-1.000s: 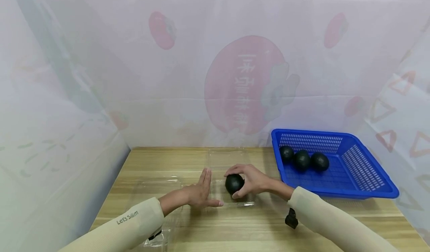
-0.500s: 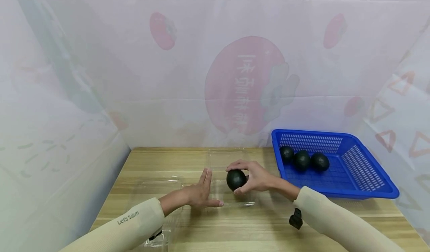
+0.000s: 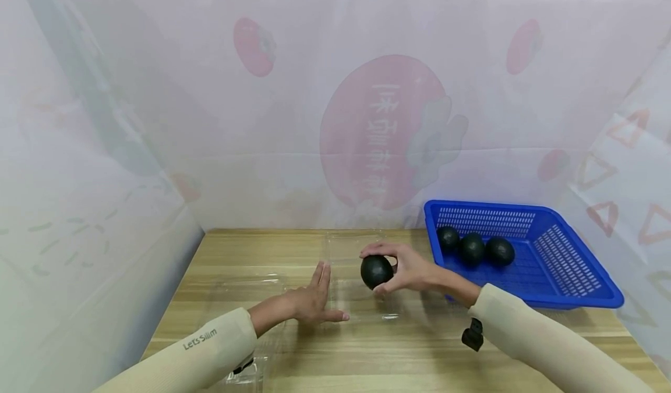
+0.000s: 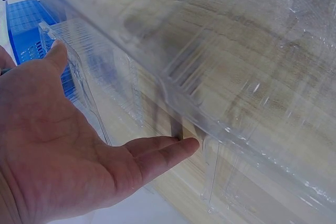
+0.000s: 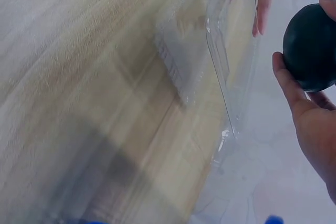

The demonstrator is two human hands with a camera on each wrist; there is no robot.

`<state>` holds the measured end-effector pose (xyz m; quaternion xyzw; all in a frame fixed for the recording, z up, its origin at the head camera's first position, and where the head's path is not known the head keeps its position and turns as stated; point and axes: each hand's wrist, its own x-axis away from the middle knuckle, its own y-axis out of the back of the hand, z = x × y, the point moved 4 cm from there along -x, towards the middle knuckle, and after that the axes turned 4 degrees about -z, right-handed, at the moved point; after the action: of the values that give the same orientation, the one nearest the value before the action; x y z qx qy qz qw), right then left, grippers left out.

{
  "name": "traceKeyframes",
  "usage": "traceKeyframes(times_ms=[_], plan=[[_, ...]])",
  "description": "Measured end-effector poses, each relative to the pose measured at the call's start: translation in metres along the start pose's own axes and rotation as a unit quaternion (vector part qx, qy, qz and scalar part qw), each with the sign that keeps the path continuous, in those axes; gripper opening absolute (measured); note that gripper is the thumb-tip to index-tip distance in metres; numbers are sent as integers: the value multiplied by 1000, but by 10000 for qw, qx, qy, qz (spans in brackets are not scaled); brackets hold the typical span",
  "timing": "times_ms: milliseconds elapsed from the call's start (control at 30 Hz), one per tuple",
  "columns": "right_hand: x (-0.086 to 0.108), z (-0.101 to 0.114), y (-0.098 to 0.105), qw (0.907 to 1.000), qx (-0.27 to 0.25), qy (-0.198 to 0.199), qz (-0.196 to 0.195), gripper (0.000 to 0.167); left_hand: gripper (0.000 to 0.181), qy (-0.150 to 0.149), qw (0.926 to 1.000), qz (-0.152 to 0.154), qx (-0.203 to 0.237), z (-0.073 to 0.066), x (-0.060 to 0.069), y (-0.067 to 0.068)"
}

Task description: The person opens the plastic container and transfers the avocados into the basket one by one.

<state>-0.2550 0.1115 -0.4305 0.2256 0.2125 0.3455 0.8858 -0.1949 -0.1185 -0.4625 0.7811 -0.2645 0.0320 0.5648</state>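
A dark avocado (image 3: 376,272) is gripped between the thumb and fingers of my right hand (image 3: 411,269). In the head view it hangs over a clear plastic clamshell box (image 3: 390,317), whose lid (image 3: 356,240) lies open toward the wall. The right wrist view shows the avocado (image 5: 311,51) raised above the box (image 5: 181,51). My left hand (image 3: 311,304) has its fingers straight and thumb spread, at the left front corner of that box. Nothing is held in it. In the left wrist view the left hand (image 4: 68,145) lies beside clear plastic walls.
To the right stands a blue basket (image 3: 529,301) with three avocados (image 3: 471,249) at its left end. Another clear plastic box (image 3: 246,282) lies left of and partly under my left forearm. A printed sheet (image 3: 283,119) closes off the table's back.
My right hand has lifted the avocado from inside the clear box and carried it up and slightly right. The left hand has stayed in place.
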Motion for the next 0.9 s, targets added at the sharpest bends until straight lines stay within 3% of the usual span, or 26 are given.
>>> traceKeyframes(times_ms=[167,900], plan=[[5,2,11,9998,-147,-79,-61,64,117,-24,10000,21,-12,0,-1,0],[32,-6,69,9965,479,-113,-683,68,118,-77,10000,-50,11,-1,1,0]])
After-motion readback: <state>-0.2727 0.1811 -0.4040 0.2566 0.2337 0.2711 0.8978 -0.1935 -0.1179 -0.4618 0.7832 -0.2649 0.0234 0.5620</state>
